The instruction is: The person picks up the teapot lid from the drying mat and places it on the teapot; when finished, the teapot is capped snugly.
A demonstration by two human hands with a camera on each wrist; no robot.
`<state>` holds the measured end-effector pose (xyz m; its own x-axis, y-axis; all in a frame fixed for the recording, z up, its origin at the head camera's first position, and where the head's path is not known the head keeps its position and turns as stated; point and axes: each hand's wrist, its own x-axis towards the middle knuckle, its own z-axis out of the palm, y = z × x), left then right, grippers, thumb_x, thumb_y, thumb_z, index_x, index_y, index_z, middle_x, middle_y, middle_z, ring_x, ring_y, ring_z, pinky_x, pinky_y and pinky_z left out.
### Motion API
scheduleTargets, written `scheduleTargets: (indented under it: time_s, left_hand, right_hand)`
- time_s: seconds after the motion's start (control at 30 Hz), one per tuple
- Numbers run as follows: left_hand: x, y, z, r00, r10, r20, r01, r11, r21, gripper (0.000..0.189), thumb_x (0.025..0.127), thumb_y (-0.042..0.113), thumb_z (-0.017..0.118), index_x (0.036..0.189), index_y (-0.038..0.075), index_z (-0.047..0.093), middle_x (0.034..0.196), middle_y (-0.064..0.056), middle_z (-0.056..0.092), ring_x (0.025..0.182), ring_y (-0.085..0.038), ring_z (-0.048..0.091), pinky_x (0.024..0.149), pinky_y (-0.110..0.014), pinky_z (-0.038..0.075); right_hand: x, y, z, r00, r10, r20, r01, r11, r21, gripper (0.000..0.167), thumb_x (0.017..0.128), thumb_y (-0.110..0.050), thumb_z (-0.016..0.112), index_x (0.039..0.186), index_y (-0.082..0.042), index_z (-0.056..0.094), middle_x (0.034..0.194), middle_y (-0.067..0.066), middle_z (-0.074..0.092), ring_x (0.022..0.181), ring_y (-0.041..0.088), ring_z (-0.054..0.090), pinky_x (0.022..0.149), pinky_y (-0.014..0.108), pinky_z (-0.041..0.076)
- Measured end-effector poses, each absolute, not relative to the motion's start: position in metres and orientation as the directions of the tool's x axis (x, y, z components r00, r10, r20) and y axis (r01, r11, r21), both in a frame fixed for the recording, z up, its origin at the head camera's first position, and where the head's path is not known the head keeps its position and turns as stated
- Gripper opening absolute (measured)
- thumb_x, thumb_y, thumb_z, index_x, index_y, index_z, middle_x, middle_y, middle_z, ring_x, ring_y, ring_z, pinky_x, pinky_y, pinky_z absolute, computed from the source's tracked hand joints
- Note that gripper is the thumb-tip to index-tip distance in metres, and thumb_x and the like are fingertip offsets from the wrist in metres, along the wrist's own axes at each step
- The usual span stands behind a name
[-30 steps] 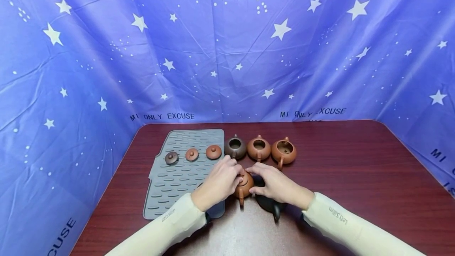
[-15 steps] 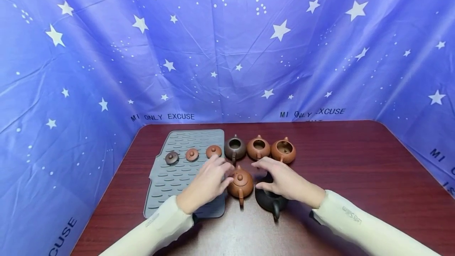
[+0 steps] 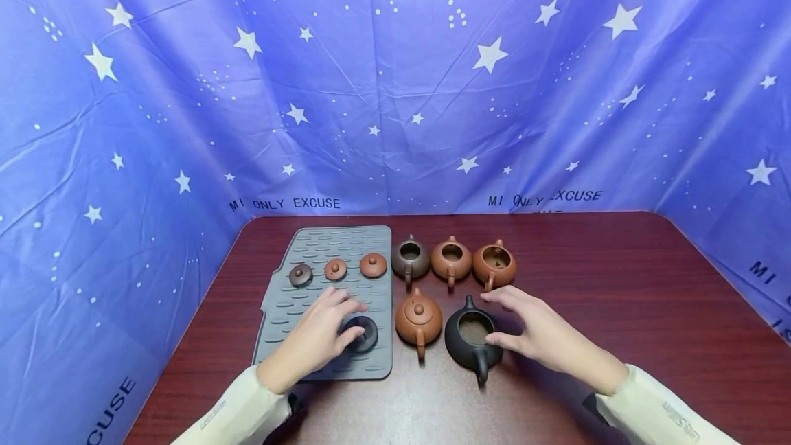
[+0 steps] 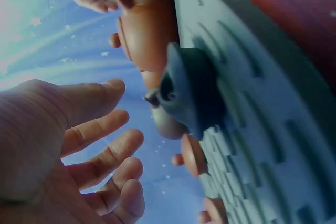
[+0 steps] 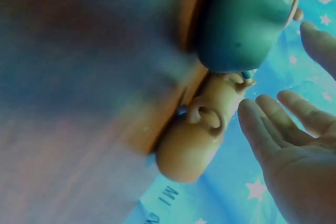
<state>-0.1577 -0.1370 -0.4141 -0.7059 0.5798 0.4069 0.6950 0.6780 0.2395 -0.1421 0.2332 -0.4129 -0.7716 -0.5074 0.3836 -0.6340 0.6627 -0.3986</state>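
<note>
My left hand (image 3: pixel 312 335) hovers over the black teapot lid (image 3: pixel 366 337) on the grey ribbed mat (image 3: pixel 373 367). In the left wrist view its loosely bent fingers stay apart from that lid (image 4: pixel 197 90). The right hand (image 3: pixel 546 332) is at the right side of the lidless black teapot (image 3: pixel 456 343), thumb and fingers spread. A gap shows between this hand (image 5: pixel 299 145) and the teapot (image 5: pixel 241 24) in the right wrist view. Between the hands stands an orange clay teapot (image 3: pixel 408 328) with its lid on.
Three lidless teapots line the back: a dark brown one (image 3: pixel 410 268), an orange one (image 3: pixel 446 268) and another orange one (image 3: pixel 503 273). A dark brown lid (image 3: pixel 300 275) and two orange lids, a smaller one (image 3: pixel 336 269) and a larger one (image 3: pixel 373 265), lie on the mat's far part.
Both hands have left the lidded orange teapot. The left moved left and nearer to the black lid; the right moved right, uncovering the black teapot's opening.
</note>
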Motion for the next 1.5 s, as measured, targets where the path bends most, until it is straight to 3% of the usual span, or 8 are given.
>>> scheduleTargets:
  time_s: [0.17,0.33,0.57,0.77,1.3,1.5]
  left_hand:
    - [-0.159,-0.142,-0.422,-0.727,0.577,0.372,0.68,0.681,0.273,0.027,0.077,0.022,0.079,0.1,0.013,0.07,0.096,0.005,0.06,0.087,-0.013,0.048,0.075,-0.034,0.045]
    - [-0.16,-0.145,-0.429,-0.746,0.577,0.332,0.663,0.687,0.298,0.024,0.079,0.023,0.078,0.1,0.016,0.07,0.096,0.007,0.059,0.09,-0.012,0.049,0.076,-0.034,0.046]
    - [-0.158,-0.147,-0.436,-0.771,0.571,0.28,0.636,0.703,0.317,0.02,0.08,0.021,0.077,0.098,0.019,0.068,0.098,0.009,0.057,0.101,-0.016,0.056,0.098,-0.044,0.038]
    - [-0.157,-0.147,-0.439,-0.761,0.577,0.297,0.648,0.701,0.298,0.016,0.08,0.02,0.077,0.094,0.021,0.068,0.094,0.012,0.056,0.092,-0.009,0.051,0.08,-0.032,0.047]
    - [-0.159,-0.142,-0.441,-0.72,0.56,0.41,0.682,0.679,0.271,0.015,0.077,0.011,0.078,0.087,0.016,0.067,0.088,0.01,0.056,0.087,-0.009,0.052,0.076,-0.031,0.047]
    - [-0.159,-0.128,-0.426,-0.669,0.548,0.502,0.723,0.635,0.27,0.013,0.081,0.012,0.075,0.087,0.019,0.066,0.088,0.012,0.054,0.086,-0.005,0.05,0.073,-0.028,0.046]
  right_hand:
    - [-0.137,0.239,-0.424,-0.756,-0.502,0.42,-0.651,0.642,-0.405,0.057,0.07,-0.021,0.084,0.119,-0.005,0.061,0.116,0.002,0.06,0.102,0.016,0.059,0.081,0.037,0.05]
    - [-0.136,0.242,-0.431,-0.755,-0.499,0.426,-0.652,0.641,-0.405,0.056,0.07,-0.023,0.084,0.119,-0.006,0.061,0.115,0.001,0.06,0.103,0.015,0.058,0.084,0.031,0.048]
    - [-0.135,0.244,-0.437,-0.751,-0.52,0.408,-0.66,0.612,-0.435,0.057,0.074,-0.027,0.081,0.121,-0.004,0.06,0.116,0.0,0.059,0.105,0.016,0.058,0.091,0.017,0.038]
    - [-0.134,0.244,-0.441,-0.746,-0.518,0.418,-0.665,0.595,-0.451,0.057,0.074,-0.026,0.081,0.122,-0.005,0.06,0.115,-0.002,0.059,0.103,0.015,0.058,0.091,0.016,0.038]
    - [-0.132,0.246,-0.443,-0.753,-0.521,0.403,-0.658,0.592,-0.465,0.054,0.074,-0.023,0.081,0.122,-0.008,0.059,0.113,-0.003,0.059,0.102,0.013,0.057,0.087,0.021,0.042]
    - [-0.132,0.246,-0.442,-0.753,-0.526,0.396,-0.658,0.597,-0.458,0.054,0.076,-0.026,0.08,0.122,-0.009,0.059,0.114,-0.003,0.059,0.102,0.014,0.057,0.087,0.025,0.044]
